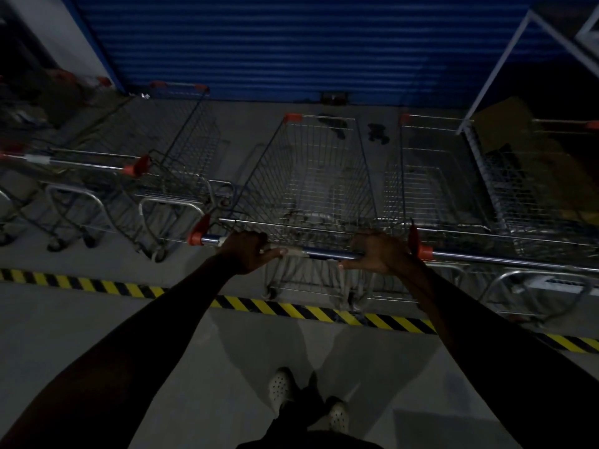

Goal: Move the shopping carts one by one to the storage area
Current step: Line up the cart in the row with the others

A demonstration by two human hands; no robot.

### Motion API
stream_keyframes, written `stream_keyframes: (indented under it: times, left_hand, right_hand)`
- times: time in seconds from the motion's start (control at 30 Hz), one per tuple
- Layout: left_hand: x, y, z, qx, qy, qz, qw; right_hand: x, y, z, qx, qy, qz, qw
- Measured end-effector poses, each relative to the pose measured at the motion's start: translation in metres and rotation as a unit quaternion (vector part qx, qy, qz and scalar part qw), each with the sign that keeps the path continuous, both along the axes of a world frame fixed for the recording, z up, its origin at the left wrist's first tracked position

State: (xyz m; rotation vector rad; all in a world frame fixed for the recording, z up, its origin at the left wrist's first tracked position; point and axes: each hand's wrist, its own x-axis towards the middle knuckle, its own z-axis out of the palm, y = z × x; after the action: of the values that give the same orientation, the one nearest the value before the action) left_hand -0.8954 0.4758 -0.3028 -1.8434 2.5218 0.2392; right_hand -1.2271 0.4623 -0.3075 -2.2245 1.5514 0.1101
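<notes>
Cart [311,176] nose toward shutter [275,43], lengthwise away.

Between the left hand [248,254] and the right hand [379,251] the handle bar [324,253] is glossy polished metal, with orange-red plastic end caps [195,238] outside each hand. Beyond the hands the basket [317,170] is thin, dull silvery wire. Farther beyond them, the shutter [275,43] looks like ribbed blue sheet metal. Below the hands the floor [162,351] is smooth grey with a faint sheen.
</notes>
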Motion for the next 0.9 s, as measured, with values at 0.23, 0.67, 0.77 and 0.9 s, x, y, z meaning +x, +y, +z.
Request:
stream_keyframes:
  times: [0.23,0.67,0.77,0.9]
  left_hand:
    - [-0.005,0.013,0.021,-0.044,0.129,0.061,0.989]
    - [0.133,0.018,0.142,-0.263,0.302,0.106,0.91]
    - [0.19,0.023,0.171,-0.301,0.307,0.111,0.896]
    - [0.274,0.027,0.197,-0.32,0.269,0.136,0.898]
  right_hand:
    - [0.033,0.003,0.009,-0.024,-0.166,-0.046,0.985]
    - [0.249,-0.026,0.106,-0.125,-0.508,-0.033,0.852]
    - [0.316,-0.034,0.135,-0.14,-0.522,-0.004,0.841]
    - [0.406,-0.035,0.165,-0.15,-0.549,0.055,0.821]
